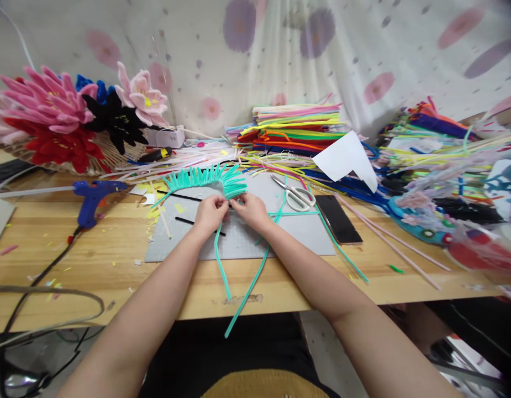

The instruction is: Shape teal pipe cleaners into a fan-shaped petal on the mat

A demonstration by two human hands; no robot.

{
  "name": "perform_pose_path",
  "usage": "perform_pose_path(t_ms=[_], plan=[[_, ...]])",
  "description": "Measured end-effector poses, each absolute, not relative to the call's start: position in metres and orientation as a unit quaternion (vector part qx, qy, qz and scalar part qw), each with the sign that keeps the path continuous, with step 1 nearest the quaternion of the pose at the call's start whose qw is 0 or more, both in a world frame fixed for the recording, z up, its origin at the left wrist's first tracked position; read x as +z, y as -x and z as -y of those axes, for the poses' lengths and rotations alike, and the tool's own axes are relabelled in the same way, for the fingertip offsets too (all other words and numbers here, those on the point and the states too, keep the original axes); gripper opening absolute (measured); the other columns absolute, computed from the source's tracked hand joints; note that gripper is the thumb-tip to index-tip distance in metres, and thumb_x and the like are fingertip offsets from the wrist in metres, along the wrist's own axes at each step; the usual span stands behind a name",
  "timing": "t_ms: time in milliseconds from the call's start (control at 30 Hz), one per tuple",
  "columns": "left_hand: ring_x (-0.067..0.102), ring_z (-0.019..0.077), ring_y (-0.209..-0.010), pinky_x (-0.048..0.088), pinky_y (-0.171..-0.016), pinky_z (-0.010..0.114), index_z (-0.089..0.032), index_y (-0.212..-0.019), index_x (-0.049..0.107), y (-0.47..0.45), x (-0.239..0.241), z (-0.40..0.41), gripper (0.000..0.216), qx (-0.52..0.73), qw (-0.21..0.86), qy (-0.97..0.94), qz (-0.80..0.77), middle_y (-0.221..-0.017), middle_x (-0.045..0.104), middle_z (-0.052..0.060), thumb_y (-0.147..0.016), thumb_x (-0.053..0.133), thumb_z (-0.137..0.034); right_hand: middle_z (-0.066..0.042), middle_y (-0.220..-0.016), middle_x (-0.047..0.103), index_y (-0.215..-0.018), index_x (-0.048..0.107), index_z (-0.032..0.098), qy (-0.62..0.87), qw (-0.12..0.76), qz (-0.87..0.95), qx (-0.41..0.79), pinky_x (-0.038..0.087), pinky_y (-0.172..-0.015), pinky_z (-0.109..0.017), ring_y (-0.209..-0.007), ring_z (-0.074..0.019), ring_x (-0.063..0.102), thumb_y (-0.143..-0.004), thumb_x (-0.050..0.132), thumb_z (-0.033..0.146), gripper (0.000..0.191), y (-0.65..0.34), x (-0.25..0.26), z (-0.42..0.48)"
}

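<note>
A curved, fringed strip of turquoise pipe cleaners (193, 178) lies over a grey cutting mat (168, 237). At its right end both hands are pinched close together. My left hand (212, 214) has thumb and finger closed on the strip's lower end, where a turquoise pipe cleaner (222, 268) hangs down toward the table edge. My right hand (251, 210) pinches the same end from the other side, its fingertips partly hidden. Another long turquoise pipe cleaner (251, 287) runs beneath my right wrist and past the table edge. Two black sticks lie on the mat near my left hand.
White-handled scissors (299, 199) and a black phone (338, 219) lie right of my hands. A blue glue gun (91, 202) stands at left, its cord trailing. Behind are pipe cleaner bundles (296, 127), a white paper piece (342, 160) and fuzzy flowers (52, 105).
</note>
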State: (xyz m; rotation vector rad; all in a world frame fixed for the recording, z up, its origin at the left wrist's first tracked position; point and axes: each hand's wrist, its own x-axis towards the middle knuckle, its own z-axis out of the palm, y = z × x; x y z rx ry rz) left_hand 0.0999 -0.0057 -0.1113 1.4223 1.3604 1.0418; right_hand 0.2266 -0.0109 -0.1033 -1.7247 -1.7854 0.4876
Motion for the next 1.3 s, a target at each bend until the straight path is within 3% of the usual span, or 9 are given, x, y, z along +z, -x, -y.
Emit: perform_pose_path(t_ms=[167,300,433,533,633,833,1100,1300], plan=[[0.057,0.0123,-0.057,0.043,-0.059,0.024,-0.015,-0.07,0.059,-0.097,-0.104,0.009,0.008,0.406,0.24,-0.662,-0.583,-0.062,0.06,0.0,-0.069,0.055,-0.022,-0.005,-0.082,0.069,-0.081,0.069,0.021,0.612,0.357,0.664,0.239,0.042,-0.071,-0.027,-0.079,-0.0182,0.061,-0.078,0.052,0.032,0.021,-0.223,-0.106,0.012],[0.057,0.0139,-0.063,0.042,-0.062,0.025,-0.015,-0.075,0.064,-0.096,-0.1,0.009,0.013,0.393,0.206,-0.675,-0.59,-0.062,0.06,0.0,-0.067,0.056,-0.022,-0.001,-0.073,0.067,-0.074,0.067,0.019,0.555,0.42,0.655,0.295,0.042,-0.069,-0.026,-0.073,-0.0156,0.058,-0.075,0.052,0.03,0.019,-0.223,-0.11,0.011],[0.053,0.0124,-0.057,0.043,-0.06,0.025,-0.016,-0.073,0.065,-0.094,-0.103,0.007,0.013,0.408,0.267,-0.646,-0.587,-0.057,0.057,-0.002,-0.064,0.06,-0.023,0.0,-0.076,0.063,-0.078,0.062,0.017,0.525,0.453,0.631,0.349,0.041,-0.069,-0.026,-0.071,-0.0134,0.055,-0.069,0.057,0.034,0.019,-0.227,-0.11,0.008],[0.048,0.0095,-0.048,0.045,-0.055,0.025,-0.015,-0.069,0.063,-0.095,-0.104,0.006,0.009,0.438,0.442,-0.553,-0.554,-0.053,0.053,-0.004,-0.063,0.059,-0.021,0.0,-0.079,0.061,-0.079,0.058,0.017,0.536,0.471,0.607,0.349,0.04,-0.071,-0.026,-0.074,-0.0136,0.053,-0.065,0.061,0.042,0.029,-0.231,-0.109,0.007],[0.042,0.0069,-0.043,0.048,-0.051,0.026,-0.014,-0.063,0.059,-0.095,-0.1,0.006,0.007,0.433,0.592,-0.452,-0.508,-0.049,0.05,-0.004,-0.062,0.061,-0.02,0.002,-0.07,0.056,-0.072,0.053,0.017,0.529,0.471,0.606,0.362,0.04,-0.069,-0.026,-0.07,-0.0125,0.051,-0.067,0.059,0.045,0.028,-0.236,-0.108,0.007],[0.046,0.0065,-0.045,0.052,-0.054,0.026,-0.012,-0.06,0.059,-0.086,-0.096,0.006,0.013,0.353,0.706,-0.433,-0.436,-0.05,0.051,-0.002,-0.063,0.066,-0.023,0.004,-0.066,0.053,-0.073,0.05,0.017,0.481,0.469,0.586,0.453,0.039,-0.064,-0.023,-0.063,-0.0096,0.049,-0.064,0.062,0.042,0.029,-0.241,-0.102,0.009],[0.055,0.011,-0.051,0.05,-0.055,0.026,-0.013,-0.063,0.062,-0.086,-0.099,0.005,0.015,0.343,0.659,-0.486,-0.46,-0.057,0.059,0.001,-0.066,0.068,-0.026,0.004,-0.065,0.051,-0.068,0.05,0.017,0.487,0.468,0.613,0.41,0.037,-0.064,-0.023,-0.063,-0.009,0.047,-0.066,0.06,0.04,0.026,-0.244,-0.1,0.009],[0.056,0.0142,-0.051,0.043,-0.053,0.025,-0.017,-0.062,0.058,-0.091,-0.106,0.004,0.011,0.346,0.485,-0.586,-0.55,-0.053,0.059,0.0,-0.071,0.061,-0.024,0.005,-0.062,0.05,-0.067,0.05,0.017,0.521,0.445,0.637,0.353,0.035,-0.062,-0.024,-0.061,-0.0098,0.045,-0.069,0.057,0.039,0.023,-0.241,-0.105,0.009]])
